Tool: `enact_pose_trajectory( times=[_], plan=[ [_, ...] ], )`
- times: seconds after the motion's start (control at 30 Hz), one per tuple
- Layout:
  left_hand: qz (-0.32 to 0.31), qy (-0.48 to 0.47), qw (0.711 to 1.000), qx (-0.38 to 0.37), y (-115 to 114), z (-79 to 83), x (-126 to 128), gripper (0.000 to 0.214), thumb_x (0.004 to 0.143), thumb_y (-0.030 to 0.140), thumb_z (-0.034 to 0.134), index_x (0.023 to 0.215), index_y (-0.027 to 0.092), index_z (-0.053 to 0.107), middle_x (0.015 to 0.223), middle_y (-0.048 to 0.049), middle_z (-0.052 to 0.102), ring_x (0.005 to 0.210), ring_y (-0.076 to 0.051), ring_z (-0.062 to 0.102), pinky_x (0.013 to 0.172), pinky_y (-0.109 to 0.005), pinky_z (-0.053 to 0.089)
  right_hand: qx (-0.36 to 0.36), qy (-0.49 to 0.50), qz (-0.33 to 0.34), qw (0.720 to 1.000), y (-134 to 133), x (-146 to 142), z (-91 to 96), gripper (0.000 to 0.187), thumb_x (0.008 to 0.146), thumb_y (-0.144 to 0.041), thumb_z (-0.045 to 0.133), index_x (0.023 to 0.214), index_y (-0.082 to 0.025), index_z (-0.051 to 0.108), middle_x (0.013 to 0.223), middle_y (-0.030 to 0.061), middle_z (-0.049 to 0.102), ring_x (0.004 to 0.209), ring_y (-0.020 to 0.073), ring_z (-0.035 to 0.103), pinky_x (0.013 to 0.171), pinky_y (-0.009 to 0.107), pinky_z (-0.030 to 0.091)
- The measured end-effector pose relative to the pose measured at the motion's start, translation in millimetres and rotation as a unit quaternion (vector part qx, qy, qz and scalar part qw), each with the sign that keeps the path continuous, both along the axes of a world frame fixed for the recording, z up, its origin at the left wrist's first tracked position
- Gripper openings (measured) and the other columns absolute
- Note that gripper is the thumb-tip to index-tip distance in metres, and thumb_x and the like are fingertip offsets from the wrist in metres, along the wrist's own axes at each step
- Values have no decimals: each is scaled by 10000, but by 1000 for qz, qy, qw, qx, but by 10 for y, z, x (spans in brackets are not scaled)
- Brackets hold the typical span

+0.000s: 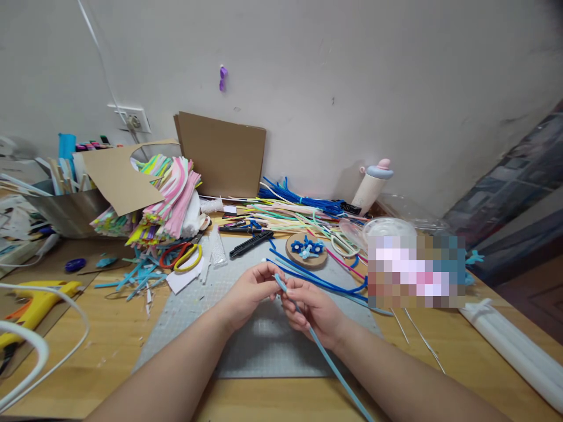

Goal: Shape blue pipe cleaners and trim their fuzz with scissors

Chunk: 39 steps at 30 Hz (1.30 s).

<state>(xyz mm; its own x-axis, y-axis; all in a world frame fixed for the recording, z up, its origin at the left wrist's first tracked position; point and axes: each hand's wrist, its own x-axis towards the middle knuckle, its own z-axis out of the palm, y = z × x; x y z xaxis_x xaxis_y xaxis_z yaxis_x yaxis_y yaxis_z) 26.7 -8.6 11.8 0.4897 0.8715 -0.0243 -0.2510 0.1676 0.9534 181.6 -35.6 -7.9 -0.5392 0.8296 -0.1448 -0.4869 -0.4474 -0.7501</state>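
Above the grey cutting mat point(255, 366), my two hands meet around one end of a light blue pipe cleaner point(336, 369). My left hand point(253, 293) pinches its tip between thumb and fingers. Just beside it, my right hand point(314, 310) is closed on the same pipe cleaner, whose long tail runs down toward the lower right. The tip looks bent over, though the fingers partly cover it. Beyond my hands lie dark blue pipe cleaners point(316, 281) and a round wooden slice point(292, 258) bearing small blue flowers point(307, 246).
Red and yellow scissors point(187, 258) and black pens point(250, 243) lie behind the mat. A yellow glue gun point(44, 305) and its white cord are at left. Pipe cleaner bundles point(167, 199) stand at back left. A bottle point(372, 187) stands near the wall; white rolls point(514, 351) lie right.
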Motion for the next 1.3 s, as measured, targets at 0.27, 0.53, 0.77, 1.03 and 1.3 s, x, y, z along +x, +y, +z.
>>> enact_pose_trajectory(
  times=[0.27,0.53,0.77,1.03,1.3],
  plan=[
    [16,-29,998,-57,19,-92,12,177,669,181,703,787,147,576,727,2,566,635,-88,519,571,-206,374,74,-155,-156,973,1,-40,-27,209,724,-302,629,693,-180,462,498,-75,497,328,36,368,309,142,224],
    [-4,-25,992,-125,23,-104,14,232,760,359,631,761,130,593,725,-26,560,656,-97,527,570,-200,397,148,-296,-190,924,-32,-73,-18,190,736,-325,556,673,-197,430,395,-107,407,317,48,321,319,161,241],
    [-20,-6,989,-145,27,-112,-26,206,729,327,646,753,124,619,731,-33,566,676,-118,543,551,-207,390,170,-309,-171,920,-49,-77,9,199,734,-320,577,670,-189,441,410,-103,393,341,43,327,349,167,251],
    [17,25,996,-90,21,-21,-13,231,647,286,744,701,134,578,660,15,548,555,-58,464,549,-191,352,164,-292,-174,926,-22,-57,-18,242,759,-383,588,704,-191,451,421,-105,405,333,46,332,328,162,253],
    [102,128,985,-49,-289,85,-343,248,676,329,697,796,164,555,649,9,601,589,-107,512,556,-228,387,149,-271,-42,950,-102,-151,92,202,737,-335,598,830,-178,511,568,-83,467,349,37,338,316,170,239]
  ],
)
